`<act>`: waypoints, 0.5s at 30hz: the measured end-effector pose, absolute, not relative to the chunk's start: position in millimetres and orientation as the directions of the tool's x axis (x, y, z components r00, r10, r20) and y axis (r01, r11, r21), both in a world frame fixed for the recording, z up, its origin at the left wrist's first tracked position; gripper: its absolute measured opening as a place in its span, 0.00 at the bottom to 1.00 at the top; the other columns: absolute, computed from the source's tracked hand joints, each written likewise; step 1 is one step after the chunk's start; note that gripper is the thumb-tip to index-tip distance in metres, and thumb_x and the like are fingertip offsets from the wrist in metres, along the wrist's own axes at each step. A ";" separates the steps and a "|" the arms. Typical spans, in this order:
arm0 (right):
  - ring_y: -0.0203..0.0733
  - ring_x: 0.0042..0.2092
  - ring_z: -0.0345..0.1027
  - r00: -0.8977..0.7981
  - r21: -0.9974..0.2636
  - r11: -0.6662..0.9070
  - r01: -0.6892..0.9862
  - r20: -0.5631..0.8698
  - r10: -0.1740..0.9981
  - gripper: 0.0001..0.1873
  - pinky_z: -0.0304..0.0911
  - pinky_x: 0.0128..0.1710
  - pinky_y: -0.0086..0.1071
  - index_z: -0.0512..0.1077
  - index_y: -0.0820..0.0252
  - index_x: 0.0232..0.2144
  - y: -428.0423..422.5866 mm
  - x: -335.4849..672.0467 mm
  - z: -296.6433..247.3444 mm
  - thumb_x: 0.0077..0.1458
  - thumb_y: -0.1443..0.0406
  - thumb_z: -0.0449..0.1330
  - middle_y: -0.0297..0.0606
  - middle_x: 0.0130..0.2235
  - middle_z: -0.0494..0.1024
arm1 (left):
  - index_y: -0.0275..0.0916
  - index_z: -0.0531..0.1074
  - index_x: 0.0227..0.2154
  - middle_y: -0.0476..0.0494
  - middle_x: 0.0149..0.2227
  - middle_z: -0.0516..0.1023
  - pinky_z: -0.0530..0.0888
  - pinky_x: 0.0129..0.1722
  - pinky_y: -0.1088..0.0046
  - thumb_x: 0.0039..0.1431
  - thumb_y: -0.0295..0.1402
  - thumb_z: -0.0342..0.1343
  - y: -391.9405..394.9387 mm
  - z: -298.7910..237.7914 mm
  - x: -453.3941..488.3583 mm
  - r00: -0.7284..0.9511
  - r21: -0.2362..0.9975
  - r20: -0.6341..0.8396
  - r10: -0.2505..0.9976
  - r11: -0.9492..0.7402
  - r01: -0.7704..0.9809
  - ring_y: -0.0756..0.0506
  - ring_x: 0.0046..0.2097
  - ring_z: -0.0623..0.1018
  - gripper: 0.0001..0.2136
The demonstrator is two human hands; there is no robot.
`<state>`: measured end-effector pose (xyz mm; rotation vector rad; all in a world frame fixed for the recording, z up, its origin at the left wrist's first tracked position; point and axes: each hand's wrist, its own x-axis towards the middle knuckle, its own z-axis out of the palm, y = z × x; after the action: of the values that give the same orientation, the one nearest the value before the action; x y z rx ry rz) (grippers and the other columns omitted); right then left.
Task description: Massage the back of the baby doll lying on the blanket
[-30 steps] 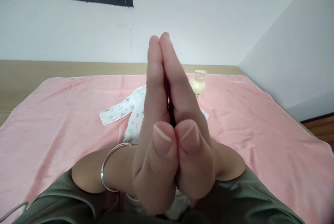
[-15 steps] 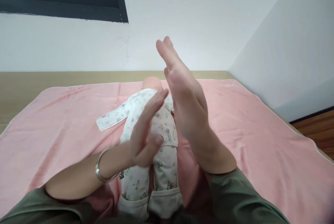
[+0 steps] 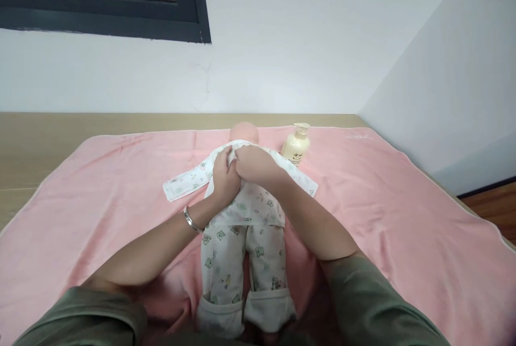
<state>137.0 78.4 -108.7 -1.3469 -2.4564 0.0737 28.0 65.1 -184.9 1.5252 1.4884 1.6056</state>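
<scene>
A baby doll in a white printed suit lies on its back on a pink towel, head away from me, arms spread sideways. My left hand rests on the doll's chest with its fingers curled down onto the cloth; a silver bangle circles that wrist. My right hand lies beside it on the chest, fingers bent onto the shirt near the neck. The two hands touch each other. Whether either one pinches the cloth is hidden.
A cream pump bottle stands on the towel just right of the doll's head. The towel covers a wooden surface against a white wall. A dark window frame is at the top left. Wood floor shows at right.
My palms were pressed together in front of the camera, then slid apart in a rubbing motion. Both hands have now dropped forward onto the doll's chest.
</scene>
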 end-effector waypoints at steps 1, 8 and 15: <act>0.51 0.45 0.73 -0.499 -0.171 0.544 0.822 0.247 0.831 0.12 0.69 0.50 0.45 0.78 0.64 0.36 84.6 131.1 -116.9 0.59 0.74 0.53 0.48 0.38 0.80 | 0.41 0.72 0.56 0.37 0.60 0.76 0.68 0.68 0.47 0.59 0.32 0.55 65.4 -185.8 28.0 -0.292 0.909 0.367 0.883 -0.275 0.312 0.36 0.62 0.73 0.21; 0.57 0.69 0.57 -0.533 -0.112 0.589 0.801 0.315 0.785 0.25 0.53 0.70 0.55 0.69 0.70 0.61 91.4 147.6 -153.7 0.68 0.67 0.44 0.55 0.66 0.68 | 0.38 0.71 0.58 0.35 0.61 0.76 0.68 0.68 0.45 0.62 0.31 0.47 67.3 -192.8 23.6 -0.207 0.873 0.385 0.900 -0.281 0.399 0.36 0.63 0.74 0.22; 0.59 0.75 0.44 -0.397 -0.293 0.458 0.839 0.245 0.885 0.34 0.41 0.74 0.61 0.55 0.65 0.71 90.9 178.3 -161.5 0.69 0.55 0.47 0.48 0.74 0.53 | 0.35 0.71 0.60 0.34 0.66 0.70 0.60 0.73 0.46 0.61 0.36 0.49 73.5 -200.0 15.9 0.005 0.717 0.498 0.867 -0.415 0.560 0.35 0.69 0.67 0.25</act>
<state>178.3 90.9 -161.5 -1.4574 -2.3496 0.1720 15.9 73.5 -200.0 1.9727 1.4758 1.3715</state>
